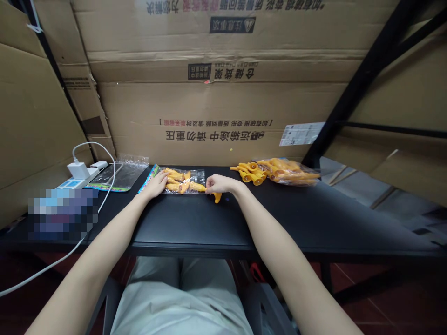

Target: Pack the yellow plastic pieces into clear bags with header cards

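A clear plastic bag [200,174] with a coloured header lies flat on the black table, several yellow-orange plastic pieces [174,177] inside it. Some of these are ridged like corn cobs. My left hand [156,184] holds the bag down at its header end, fingers closed over it. At the other end, the fingers of my right hand [220,184] pinch the tip of a ridged yellow piece [196,186] at the bag's edge. An orange flared piece [217,197] shows just under my right hand; whether the hand also holds it is hidden.
Loose orange horn-shaped pieces [253,172] lie at the back right, beside a filled clear bag [289,171]. Flat clear bags [122,174] lie at the left, near a power strip with a charger [78,170] and white cable [111,186]. A cardboard wall [216,102] stands behind the table [195,223].
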The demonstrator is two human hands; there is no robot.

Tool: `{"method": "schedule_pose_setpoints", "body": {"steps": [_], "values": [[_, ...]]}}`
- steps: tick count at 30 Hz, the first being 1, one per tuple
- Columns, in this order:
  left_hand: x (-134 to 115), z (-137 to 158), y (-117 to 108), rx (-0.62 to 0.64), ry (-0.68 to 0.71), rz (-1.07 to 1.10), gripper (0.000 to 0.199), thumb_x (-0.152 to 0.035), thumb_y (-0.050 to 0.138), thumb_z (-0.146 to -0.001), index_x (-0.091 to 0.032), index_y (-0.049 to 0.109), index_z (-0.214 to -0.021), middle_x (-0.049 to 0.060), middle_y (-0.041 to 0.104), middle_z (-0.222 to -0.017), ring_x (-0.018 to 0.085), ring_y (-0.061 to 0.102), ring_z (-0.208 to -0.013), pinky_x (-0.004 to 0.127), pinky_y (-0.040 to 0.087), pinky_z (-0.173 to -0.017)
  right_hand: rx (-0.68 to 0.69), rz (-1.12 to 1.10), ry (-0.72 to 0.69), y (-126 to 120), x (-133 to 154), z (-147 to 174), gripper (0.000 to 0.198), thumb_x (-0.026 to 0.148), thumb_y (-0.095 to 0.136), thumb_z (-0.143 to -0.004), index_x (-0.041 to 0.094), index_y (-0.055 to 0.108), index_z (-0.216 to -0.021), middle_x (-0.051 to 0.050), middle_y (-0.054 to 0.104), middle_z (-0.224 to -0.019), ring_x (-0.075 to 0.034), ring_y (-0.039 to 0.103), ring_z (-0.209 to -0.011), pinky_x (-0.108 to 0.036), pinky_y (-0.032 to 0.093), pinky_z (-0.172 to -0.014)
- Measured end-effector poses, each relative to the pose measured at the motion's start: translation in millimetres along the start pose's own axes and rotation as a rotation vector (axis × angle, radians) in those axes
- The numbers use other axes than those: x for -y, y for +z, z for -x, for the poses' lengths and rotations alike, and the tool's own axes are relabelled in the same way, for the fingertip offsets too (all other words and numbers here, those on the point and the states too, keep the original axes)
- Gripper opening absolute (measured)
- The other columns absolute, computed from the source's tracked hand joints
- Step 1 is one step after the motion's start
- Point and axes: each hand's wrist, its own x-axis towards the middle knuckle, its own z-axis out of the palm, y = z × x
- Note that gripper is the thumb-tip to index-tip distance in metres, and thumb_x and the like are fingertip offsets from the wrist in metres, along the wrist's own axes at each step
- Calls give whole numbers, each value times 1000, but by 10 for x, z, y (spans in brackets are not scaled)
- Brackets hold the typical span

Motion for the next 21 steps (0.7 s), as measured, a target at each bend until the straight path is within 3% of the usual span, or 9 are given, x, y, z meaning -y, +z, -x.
{"method": "schedule_pose_setpoints", "body": {"steps": [5,8,21], "values": [[-16,-11,10,31,16,26,48,-38,32,-87,-13,56,-121,10,45,-139,21,32,-134,39,18,-113,-195,-15,32,-7,64,9,11,28,62,-74,17,59,-74,-2,68,-75,-16,64,-73,-29,43,-75],[-34,-19,18,39,26,60,47,-42,34,-87,-17,57,-120,7,48,-137,21,33,-133,39,17,-114,-240,2,-13,40,110,-14,12,29,62,-76,18,58,-76,-1,68,-80,-16,63,-79,-33,40,-83],[-156,36,-22,19,-48,200,53,-47,32,-87,-16,52,-127,6,47,-138,20,37,-131,34,20,-113,-229,-474,-296,290,62,-197,13,25,62,-74,15,54,-74,1,59,-66,-10,56,-61,-21,44,-61]]}}
